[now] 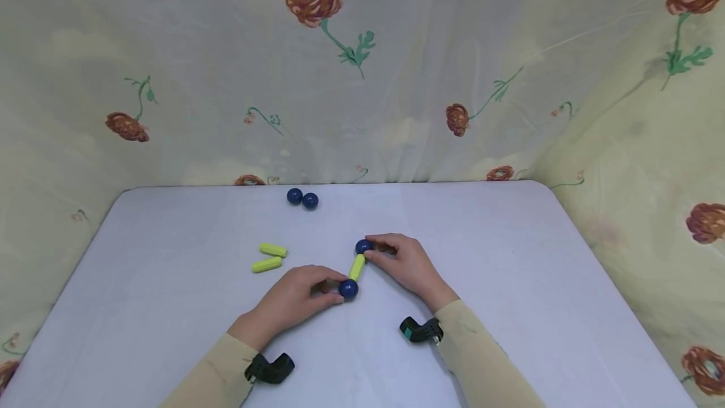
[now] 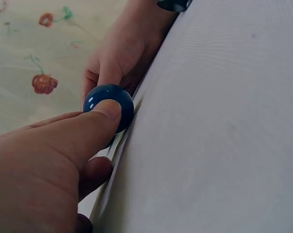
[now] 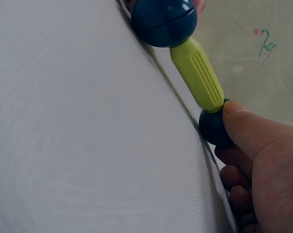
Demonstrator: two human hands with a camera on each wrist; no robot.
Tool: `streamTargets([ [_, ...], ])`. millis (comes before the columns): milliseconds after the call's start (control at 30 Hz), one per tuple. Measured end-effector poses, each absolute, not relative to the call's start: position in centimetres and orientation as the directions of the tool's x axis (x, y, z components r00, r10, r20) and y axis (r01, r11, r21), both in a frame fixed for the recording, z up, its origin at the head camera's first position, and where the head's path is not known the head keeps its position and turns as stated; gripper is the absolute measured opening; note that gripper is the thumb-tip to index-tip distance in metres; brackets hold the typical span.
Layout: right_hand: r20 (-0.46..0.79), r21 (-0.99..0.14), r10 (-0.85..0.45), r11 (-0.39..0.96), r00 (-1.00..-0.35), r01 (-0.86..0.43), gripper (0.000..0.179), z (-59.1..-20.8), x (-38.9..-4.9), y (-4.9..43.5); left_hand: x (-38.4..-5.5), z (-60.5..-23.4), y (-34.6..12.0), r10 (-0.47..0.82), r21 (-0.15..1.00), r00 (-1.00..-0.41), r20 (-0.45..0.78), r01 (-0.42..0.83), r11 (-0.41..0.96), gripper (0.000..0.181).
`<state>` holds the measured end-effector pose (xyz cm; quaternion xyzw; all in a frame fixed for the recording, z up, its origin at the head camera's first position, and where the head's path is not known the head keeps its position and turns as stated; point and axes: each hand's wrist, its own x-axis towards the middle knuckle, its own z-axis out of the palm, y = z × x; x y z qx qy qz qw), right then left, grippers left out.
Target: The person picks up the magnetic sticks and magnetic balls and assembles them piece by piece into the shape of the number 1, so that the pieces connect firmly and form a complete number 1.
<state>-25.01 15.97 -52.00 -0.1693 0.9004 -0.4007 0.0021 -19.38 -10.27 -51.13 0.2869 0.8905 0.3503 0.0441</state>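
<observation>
A yellow-green ribbed rod joins two dark blue balls on the table, one at each end. The left hand pinches the nearer ball between thumb and fingers. At the farther ball, the right hand grips with its thumb and fingertips. In the left wrist view the left thumb presses on the ball, which hides most of the rod. The right wrist view shows the rod meeting both balls, with the right thumb against the farther one.
Two more yellow-green rods lie left of the hands. Near the table's back edge, two loose blue balls sit side by side. The white table is backed by a flowered cloth. Each wrist wears a black camera band.
</observation>
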Motion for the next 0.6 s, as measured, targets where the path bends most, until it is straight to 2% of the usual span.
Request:
streamTargets([
  [600, 0.122, -0.718, -0.313, 0.627, -0.942, -0.301, 0.039, -51.81, -24.97, 15.92, -19.44, -51.27, -9.82, 0.507, 0.659, -0.855, 0.110, 0.445, 0.607, 0.035],
])
